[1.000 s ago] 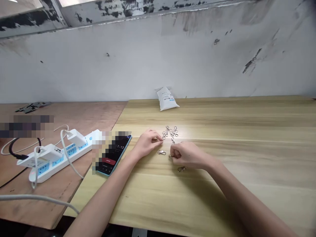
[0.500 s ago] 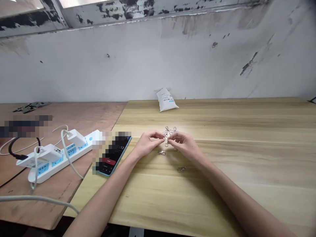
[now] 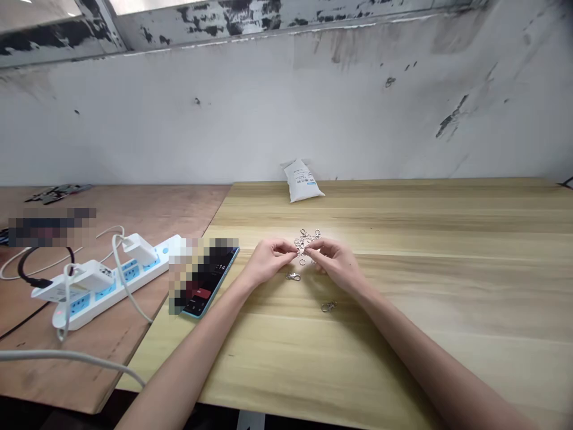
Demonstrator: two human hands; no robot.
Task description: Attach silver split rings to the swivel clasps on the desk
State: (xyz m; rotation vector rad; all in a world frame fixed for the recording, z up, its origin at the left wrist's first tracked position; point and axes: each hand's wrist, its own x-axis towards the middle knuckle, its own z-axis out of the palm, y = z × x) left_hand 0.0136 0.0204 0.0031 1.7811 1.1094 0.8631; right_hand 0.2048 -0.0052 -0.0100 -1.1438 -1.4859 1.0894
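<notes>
A person sat at a pale wooden desk (image 3: 403, 310) with both forearms reaching in from the near edge, and all the attention seemed drawn to one small spot. The left hand (image 3: 268, 261) and the right hand (image 3: 335, 263) met over a loose cluster of silver lobster clasps (image 3: 307, 242), which lay tangled on the desk in a patch of bright light.

The fingers (image 3: 290, 249) of both hands were drawn into a narrow pinch, their tips almost meeting at the near side of the cluster. Whether they had hold of a clasp I could not tell, as the metal was tiny and partly hidden behind them.

Taking the cluster as the centre of a clock, with 12 pointing away from the person, a loose clasp (image 3: 293, 276) lay at 7 o'clock, just beside the left hand. A second clasp (image 3: 328, 307) lay well apart at 5 o'clock, near the right wrist. A white sachet (image 3: 303, 181) sat at 12 o'clock by the far edge of the desk. A partly blurred phone (image 3: 219, 269) lay at 8 o'clock, and beyond it, at 9 o'clock, a white power strip (image 3: 150, 263) rested on a plywood board (image 3: 134, 206).

Pieces this small looked best handled with the fingertips alone, hands kept low and steady. Teasing one clasp free seemed wiser than tugging, which could have dragged its neighbours along.
</notes>
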